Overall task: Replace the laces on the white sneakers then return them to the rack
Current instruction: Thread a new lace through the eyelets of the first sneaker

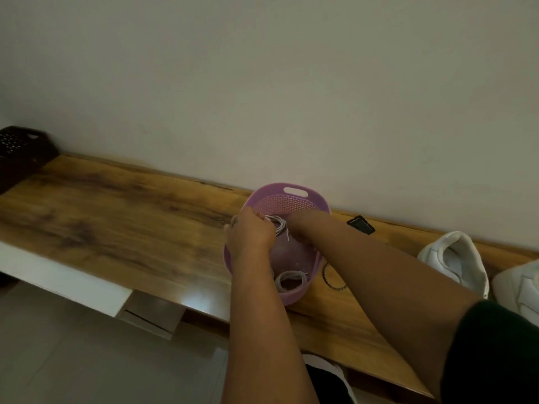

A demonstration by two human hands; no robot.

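Together, both hands (250,233) pinch one lace bundle (279,224); two sneakers (458,259) nearby.

your left hand (249,233) and right hand (294,224) meet over a purple basket (294,191) on a wooden bench (122,211), both holding a white lace (279,225). a second coiled lace (291,279) lies in the basket's near end. two white sneakers (458,259) stand at right, a dark braided cord (332,279) just beside the basket, and a small black device (360,225) near the wall.
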